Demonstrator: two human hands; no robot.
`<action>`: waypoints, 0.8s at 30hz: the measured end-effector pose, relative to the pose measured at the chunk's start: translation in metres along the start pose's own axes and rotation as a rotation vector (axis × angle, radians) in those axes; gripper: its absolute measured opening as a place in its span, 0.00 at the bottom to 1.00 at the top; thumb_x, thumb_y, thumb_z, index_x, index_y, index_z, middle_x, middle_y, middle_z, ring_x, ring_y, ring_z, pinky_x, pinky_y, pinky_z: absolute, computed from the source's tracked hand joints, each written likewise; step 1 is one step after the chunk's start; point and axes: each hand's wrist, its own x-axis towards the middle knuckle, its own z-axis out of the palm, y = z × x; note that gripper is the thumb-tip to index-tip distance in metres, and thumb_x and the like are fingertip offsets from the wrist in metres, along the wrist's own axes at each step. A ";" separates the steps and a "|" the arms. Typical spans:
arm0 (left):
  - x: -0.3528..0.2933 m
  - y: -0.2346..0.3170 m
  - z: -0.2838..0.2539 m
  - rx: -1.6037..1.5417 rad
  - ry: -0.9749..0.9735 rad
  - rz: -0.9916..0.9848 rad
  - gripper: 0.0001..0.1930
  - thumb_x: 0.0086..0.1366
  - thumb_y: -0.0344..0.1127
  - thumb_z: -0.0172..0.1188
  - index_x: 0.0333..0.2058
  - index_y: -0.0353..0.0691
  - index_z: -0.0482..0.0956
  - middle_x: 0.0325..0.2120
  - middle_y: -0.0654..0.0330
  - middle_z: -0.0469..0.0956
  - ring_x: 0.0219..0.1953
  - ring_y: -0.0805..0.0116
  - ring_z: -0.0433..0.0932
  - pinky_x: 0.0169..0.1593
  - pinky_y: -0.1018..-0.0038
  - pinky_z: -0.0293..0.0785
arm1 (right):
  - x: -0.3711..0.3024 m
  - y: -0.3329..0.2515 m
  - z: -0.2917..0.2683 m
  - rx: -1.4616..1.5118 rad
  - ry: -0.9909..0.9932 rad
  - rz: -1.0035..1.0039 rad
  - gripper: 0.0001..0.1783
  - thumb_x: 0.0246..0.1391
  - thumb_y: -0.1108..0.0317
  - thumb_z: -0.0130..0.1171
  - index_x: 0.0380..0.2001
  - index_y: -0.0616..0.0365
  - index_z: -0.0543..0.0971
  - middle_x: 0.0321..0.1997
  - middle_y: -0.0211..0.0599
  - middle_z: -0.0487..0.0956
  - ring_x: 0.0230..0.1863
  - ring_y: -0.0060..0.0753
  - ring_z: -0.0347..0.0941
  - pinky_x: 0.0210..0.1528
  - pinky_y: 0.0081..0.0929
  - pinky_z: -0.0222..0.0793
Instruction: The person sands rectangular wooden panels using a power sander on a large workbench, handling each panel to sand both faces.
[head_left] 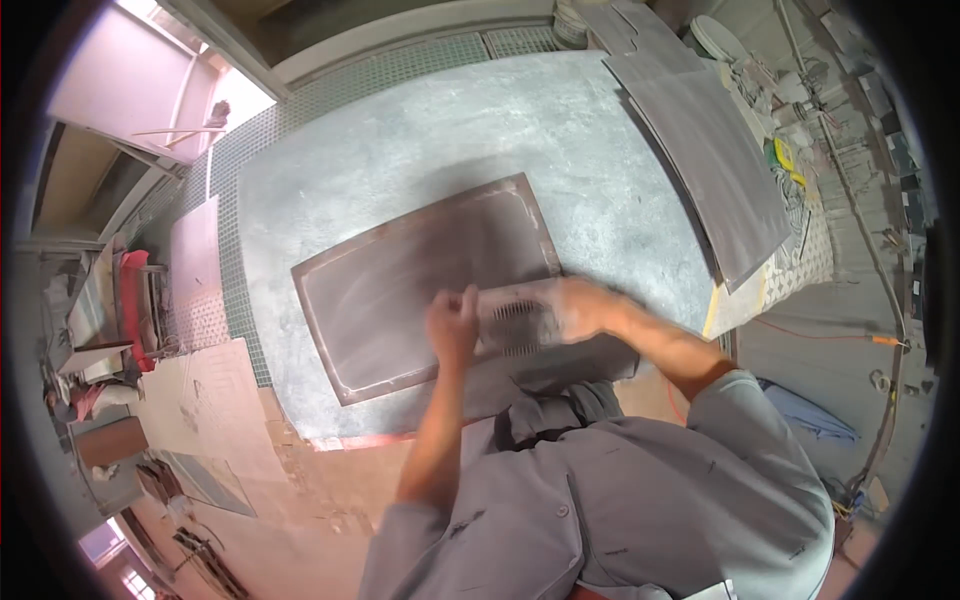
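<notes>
In front of my body a pale sheet with dark rows of marks point(517, 322), which looks like the back of a piece of sandpaper, stretches between my hands, smeared by motion. My left hand point(455, 318) is closed at its left edge. The fingers of my right hand point(588, 306) grip its other end and are partly blurred. Beneath and beyond the sheet lies a dark grey rectangular panel point(400, 290) with a brown border and pale dusty streaks. It sits tilted on a large mottled grey-blue tabletop point(600, 160), its near right part hidden by my hands.
Long grey panels point(700, 150) are stacked along the table's right side. Beyond them stands a cluttered bench with a yellow-green item point(785, 157). Green mesh flooring point(390, 72) borders the table's far side. Cardboard point(215, 400) lies on the floor to the left, and an orange cord point(825, 332) to the right.
</notes>
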 end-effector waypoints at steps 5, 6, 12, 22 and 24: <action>-0.089 -0.060 -0.064 -0.205 -0.123 -0.264 0.23 0.67 0.52 0.68 0.26 0.34 0.84 0.17 0.60 0.79 0.21 0.73 0.74 0.30 0.69 0.70 | -0.046 -0.073 0.083 0.043 -0.007 -0.095 0.47 0.39 0.65 0.68 0.69 0.51 0.71 0.46 0.56 0.84 0.44 0.62 0.80 0.48 0.51 0.77; -0.102 -0.057 -0.078 -0.189 -0.087 -0.247 0.23 0.68 0.50 0.68 0.25 0.33 0.83 0.17 0.62 0.78 0.21 0.75 0.72 0.29 0.71 0.68 | -0.050 -0.077 0.099 0.084 0.019 -0.125 0.47 0.40 0.64 0.69 0.69 0.51 0.70 0.45 0.56 0.84 0.45 0.62 0.81 0.48 0.51 0.77; -0.132 -0.022 -0.132 -0.388 0.056 -0.154 0.21 0.71 0.37 0.66 0.18 0.36 0.76 0.15 0.67 0.74 0.19 0.80 0.68 0.26 0.76 0.64 | -0.077 -0.130 0.096 0.276 0.095 -0.231 0.50 0.42 0.61 0.72 0.71 0.55 0.67 0.38 0.57 0.84 0.40 0.62 0.80 0.44 0.49 0.74; -0.188 0.066 0.005 -0.473 0.121 0.071 0.11 0.70 0.36 0.67 0.31 0.37 0.79 0.25 0.69 0.76 0.28 0.80 0.70 0.32 0.77 0.68 | -0.202 -0.022 0.143 0.324 0.557 -0.159 0.53 0.37 0.54 0.77 0.70 0.46 0.69 0.50 0.54 0.84 0.51 0.60 0.80 0.52 0.49 0.76; -0.193 0.043 0.047 -0.653 0.040 -0.038 0.10 0.71 0.38 0.66 0.39 0.37 0.80 0.28 0.68 0.78 0.30 0.81 0.72 0.34 0.81 0.69 | -0.245 -0.026 0.124 0.313 0.485 0.150 0.47 0.38 0.52 0.77 0.65 0.51 0.74 0.53 0.54 0.83 0.54 0.59 0.79 0.54 0.47 0.76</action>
